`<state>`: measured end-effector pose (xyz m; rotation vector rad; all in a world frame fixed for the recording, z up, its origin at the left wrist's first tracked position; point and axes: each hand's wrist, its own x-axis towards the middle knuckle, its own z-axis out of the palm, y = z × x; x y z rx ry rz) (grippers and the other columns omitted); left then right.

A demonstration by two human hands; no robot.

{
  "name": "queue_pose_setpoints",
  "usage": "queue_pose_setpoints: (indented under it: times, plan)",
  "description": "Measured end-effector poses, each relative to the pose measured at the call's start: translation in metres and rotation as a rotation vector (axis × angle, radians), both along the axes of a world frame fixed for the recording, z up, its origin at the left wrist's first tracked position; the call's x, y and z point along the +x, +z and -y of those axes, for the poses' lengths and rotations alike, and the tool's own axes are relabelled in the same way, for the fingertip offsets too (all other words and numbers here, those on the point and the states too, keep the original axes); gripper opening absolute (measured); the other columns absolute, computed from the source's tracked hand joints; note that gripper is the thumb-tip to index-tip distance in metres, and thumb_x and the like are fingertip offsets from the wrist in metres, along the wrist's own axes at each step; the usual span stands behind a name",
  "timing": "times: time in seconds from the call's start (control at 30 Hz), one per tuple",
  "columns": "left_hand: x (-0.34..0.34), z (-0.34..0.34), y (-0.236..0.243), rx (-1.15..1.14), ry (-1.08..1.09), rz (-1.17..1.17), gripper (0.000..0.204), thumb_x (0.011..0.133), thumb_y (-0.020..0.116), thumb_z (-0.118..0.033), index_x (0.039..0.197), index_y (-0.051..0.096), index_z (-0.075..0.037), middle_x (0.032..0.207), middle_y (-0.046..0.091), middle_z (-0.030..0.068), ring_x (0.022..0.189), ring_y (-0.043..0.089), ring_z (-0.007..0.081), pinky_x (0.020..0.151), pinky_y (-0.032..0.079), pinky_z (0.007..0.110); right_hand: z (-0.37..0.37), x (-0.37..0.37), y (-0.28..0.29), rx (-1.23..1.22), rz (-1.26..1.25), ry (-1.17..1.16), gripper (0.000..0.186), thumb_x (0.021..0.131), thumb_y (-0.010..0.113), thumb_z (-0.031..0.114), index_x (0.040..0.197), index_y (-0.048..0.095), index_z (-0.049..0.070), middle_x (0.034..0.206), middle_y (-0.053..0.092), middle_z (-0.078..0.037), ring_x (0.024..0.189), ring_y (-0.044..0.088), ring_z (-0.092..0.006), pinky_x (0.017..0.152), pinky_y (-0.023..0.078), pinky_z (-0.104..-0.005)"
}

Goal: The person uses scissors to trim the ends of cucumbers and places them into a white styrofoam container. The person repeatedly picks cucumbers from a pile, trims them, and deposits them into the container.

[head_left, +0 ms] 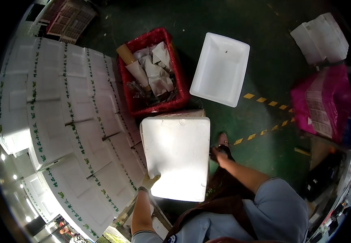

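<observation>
A white foam box [177, 156] is right in front of me, its flat top facing up and lit brightly. My left hand [148, 181], in a pale glove, grips its near left edge, with fingertips over the top. Just beyond the box's right side is my right hand [217, 154], its fingers curled around something dark that I cannot make out. A shoe [223, 139] shows on the floor right beside that hand.
Stacked white foam boxes [78, 113] form a wall at left. A red-lined crate [182, 87] holds crumpled paper. Beyond lies an open white foam box [237, 75]. Yellow floor stripes [251, 137] run right, toward a pink-wrapped crate [339, 95]; white foam pieces [321, 38] lie farther off.
</observation>
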<state>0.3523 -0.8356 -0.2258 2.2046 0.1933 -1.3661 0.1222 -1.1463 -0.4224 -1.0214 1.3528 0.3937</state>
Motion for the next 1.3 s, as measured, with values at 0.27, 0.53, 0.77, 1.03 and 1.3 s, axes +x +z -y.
queue_pose_setpoints:
  times: [0.27, 0.53, 0.77, 1.03, 1.3]
  plan:
    - [0.012, 0.003, 0.007, -0.213, 0.069, -0.194, 0.081, 0.07, 0.075, -0.03, 0.129, 0.032, 0.005, 0.121, 0.048, 0.0183, 0.114, 0.045, 0.0279, 0.099, 0.033, 0.037, -0.049, -0.014, -0.056, 0.421, 0.27, -0.561, 0.05, 0.087, 0.046, 0.045, 0.116, 0.053, 0.005, 0.111, 0.057, -0.008, 0.1, 0.053, -0.019, 0.084, 0.041, -0.0315]
    - [-0.016, 0.0, -0.011, -0.43, 0.402, -0.182, 0.066, 0.07, 0.075, -0.016, 0.119, 0.039, 0.01, 0.109, 0.055, 0.0189, 0.095, 0.057, 0.0245, 0.082, 0.048, 0.034, -0.021, 0.014, 0.063, 0.294, 0.424, -0.389, 0.057, 0.081, 0.052, 0.051, 0.115, 0.054, 0.005, 0.108, 0.059, -0.012, 0.097, 0.056, -0.0246, 0.082, 0.047, -0.0363]
    - [-0.086, 0.05, -0.024, -0.683, 0.711, -0.299, 0.044, 0.073, 0.072, -0.007, 0.107, 0.048, 0.006, 0.098, 0.061, 0.0149, 0.088, 0.06, 0.0204, 0.073, 0.051, 0.031, 0.04, 0.021, 0.07, -0.159, 0.234, -0.216, 0.056, 0.08, 0.056, 0.048, 0.114, 0.054, 0.003, 0.109, 0.059, -0.012, 0.097, 0.056, -0.0242, 0.083, 0.046, -0.0358]
    - [-0.104, 0.074, -0.039, -0.748, 1.004, -0.64, 0.067, 0.071, 0.076, -0.017, 0.118, 0.034, 0.007, 0.11, 0.054, 0.018, 0.094, 0.058, 0.0207, 0.078, 0.051, 0.033, 0.067, 0.026, 0.062, -0.619, 0.018, -0.101, 0.056, 0.079, 0.059, 0.044, 0.114, 0.055, 0.001, 0.111, 0.058, -0.013, 0.097, 0.056, -0.0238, 0.085, 0.044, -0.0352]
    - [-0.105, 0.055, -0.012, -0.19, 0.118, 0.218, 0.103, 0.065, 0.078, -0.037, 0.133, 0.017, 0.011, 0.116, 0.051, 0.0214, 0.102, 0.055, 0.0228, 0.084, 0.046, 0.031, 0.098, -0.006, 0.125, -0.737, 0.009, -0.169, 0.055, 0.078, 0.063, 0.04, 0.113, 0.055, -0.001, 0.112, 0.057, -0.014, 0.097, 0.055, -0.0234, 0.087, 0.043, -0.0345]
